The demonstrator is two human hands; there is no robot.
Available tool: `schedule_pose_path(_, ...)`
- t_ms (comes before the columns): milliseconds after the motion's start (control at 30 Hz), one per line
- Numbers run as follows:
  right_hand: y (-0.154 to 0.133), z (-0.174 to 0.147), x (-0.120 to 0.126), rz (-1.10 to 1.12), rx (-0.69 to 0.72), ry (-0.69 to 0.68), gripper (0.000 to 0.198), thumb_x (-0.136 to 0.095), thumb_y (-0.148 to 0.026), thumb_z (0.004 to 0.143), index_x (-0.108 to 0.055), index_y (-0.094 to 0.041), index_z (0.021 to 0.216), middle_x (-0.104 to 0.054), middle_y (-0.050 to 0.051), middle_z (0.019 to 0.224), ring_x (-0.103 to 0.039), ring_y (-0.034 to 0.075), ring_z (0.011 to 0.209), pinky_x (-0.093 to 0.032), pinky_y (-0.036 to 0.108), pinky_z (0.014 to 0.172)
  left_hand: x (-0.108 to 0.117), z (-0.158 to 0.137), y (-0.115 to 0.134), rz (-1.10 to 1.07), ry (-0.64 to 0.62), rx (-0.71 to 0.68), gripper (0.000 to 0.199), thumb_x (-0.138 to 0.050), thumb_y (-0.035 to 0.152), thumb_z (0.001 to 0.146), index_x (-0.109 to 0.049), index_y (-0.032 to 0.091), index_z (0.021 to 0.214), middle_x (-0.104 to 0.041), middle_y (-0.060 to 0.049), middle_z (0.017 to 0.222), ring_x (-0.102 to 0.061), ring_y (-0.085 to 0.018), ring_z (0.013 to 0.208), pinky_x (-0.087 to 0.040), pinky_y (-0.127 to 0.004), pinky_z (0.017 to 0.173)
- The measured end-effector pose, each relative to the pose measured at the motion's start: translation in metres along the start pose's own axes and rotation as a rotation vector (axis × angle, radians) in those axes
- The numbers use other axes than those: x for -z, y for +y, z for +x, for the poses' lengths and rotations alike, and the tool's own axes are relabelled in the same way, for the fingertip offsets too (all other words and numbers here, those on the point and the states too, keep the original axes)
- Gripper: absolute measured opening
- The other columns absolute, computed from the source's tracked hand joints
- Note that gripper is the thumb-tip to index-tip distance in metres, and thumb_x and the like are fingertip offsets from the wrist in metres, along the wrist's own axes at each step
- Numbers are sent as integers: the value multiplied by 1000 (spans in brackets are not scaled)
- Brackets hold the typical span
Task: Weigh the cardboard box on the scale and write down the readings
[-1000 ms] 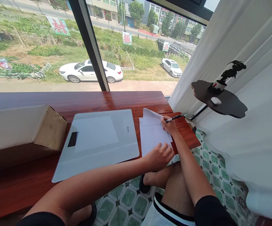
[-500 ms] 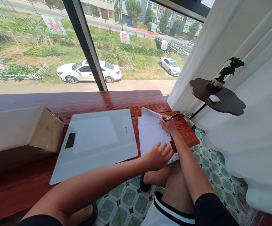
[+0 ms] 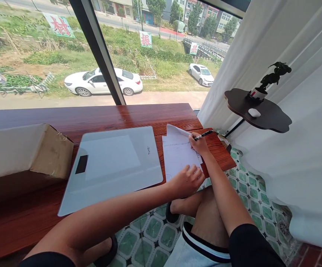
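Observation:
My right hand (image 3: 198,144) is closed around a black pen (image 3: 204,135). The pen slants up to the right over the upper right part of a white sheet of paper (image 3: 177,157), which bears faint lines of marks. At the lower edge of that sheet rests my left hand (image 3: 188,181), palm down, its fingers loosely bent and slightly apart; their tips are partly hidden. Another sheet or flap of paper (image 3: 176,132) lifts a little at the top. Left of the papers lies a flat pale glass-topped scale (image 3: 116,163) with a small dark display.
Everything lies on a reddish-brown wooden table (image 3: 138,115). A cardboard box (image 3: 51,152) stands at its left. To the right, a small dark side table (image 3: 272,118) holds a potted plant (image 3: 258,94) and a white mouse (image 3: 254,112), beside a white curtain (image 3: 302,167).
The view has shifted slightly, so the scene sits a little higher. Both hands stay in nearly the same place on the paper, the pen still in my right hand.

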State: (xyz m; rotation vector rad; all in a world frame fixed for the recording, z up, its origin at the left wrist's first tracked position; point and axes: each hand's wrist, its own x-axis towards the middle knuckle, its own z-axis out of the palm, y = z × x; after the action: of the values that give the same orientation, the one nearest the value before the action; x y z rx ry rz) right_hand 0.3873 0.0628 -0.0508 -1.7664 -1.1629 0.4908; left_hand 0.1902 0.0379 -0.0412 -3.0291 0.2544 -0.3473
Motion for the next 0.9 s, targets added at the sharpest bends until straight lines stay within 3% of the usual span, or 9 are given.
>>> schedule_pose_path(900, 1, 2, 0, -41, 12, 31, 29, -48, -35, 86, -40, -21, 61, -48, -3, 44, -49, 12, 42, -40, 25, 51, 3, 0, 0, 9, -14, 9, 30, -33, 24, 98, -55, 11, 114, -61, -15, 111, -55, -27, 99, -43, -38, 72)
